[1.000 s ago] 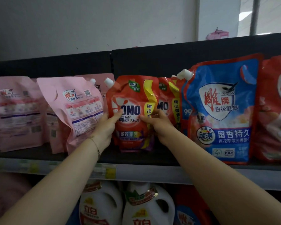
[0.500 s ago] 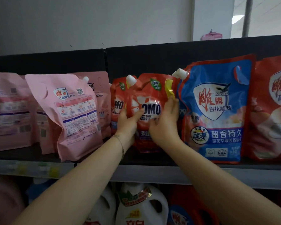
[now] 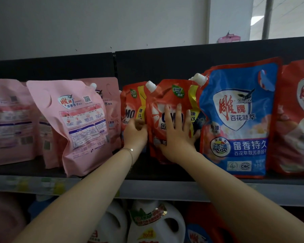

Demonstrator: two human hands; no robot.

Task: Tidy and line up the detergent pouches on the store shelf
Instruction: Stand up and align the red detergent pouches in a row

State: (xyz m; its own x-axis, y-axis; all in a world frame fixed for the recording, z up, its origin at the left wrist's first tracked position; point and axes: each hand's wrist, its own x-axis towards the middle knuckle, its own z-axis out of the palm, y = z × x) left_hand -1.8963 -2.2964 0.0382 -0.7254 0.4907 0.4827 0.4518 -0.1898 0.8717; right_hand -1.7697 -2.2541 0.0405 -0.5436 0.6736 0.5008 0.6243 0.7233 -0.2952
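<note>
Shelf: grey-edged metal store shelf (image 3: 165,191) with a black back panel (image 3: 165,64). Pouches stand in a row along it.
Main item: front red OMO pouch (image 3: 167,95), a glossy red plastic stand-up pouch with a yellow side band and a white screw cap, mid-shelf.
Axis: long axis near vertical, top leaning slightly left. Spout sits at the upper left corner and points up and left. Printed face is toward the camera.
Contact: its left edge overlaps the pouch behind it; its right edge touches the blue one.
Neighbour: rear red OMO pouch (image 3: 132,106), same make, upright and face forward, just left of and partly behind the front one. Spout not made out.
Left hand: left hand (image 3: 135,134) has its fingers curled round the left edge of the front red OMO pouch, at the overlap with the rear one. Thin bracelet (image 3: 130,150) on the wrist.
Right hand: right hand (image 3: 176,135) lies flat on the front pouch's face. Its fingers (image 3: 178,113) are straight, spread and pointing up, gripping nothing.
Count, red OMO: two.
Count, pink: four matte pink pouches (image 3: 68,120) seen at least in part, left of the red pair. The nearest shows its back label and leans with its top toward the left, cap at the upper right.
Count, blue: one large blue-and-red pouch (image 3: 235,120), upright, face forward, white cap at the upper left. A second white cap peeks out behind it.
Count, large red: one big red pouch (image 3: 295,120), cut off at the right edge.
Lower shelf: two white plastic jugs (image 3: 156,223) with handles, below the hands; labels blurred.
</note>
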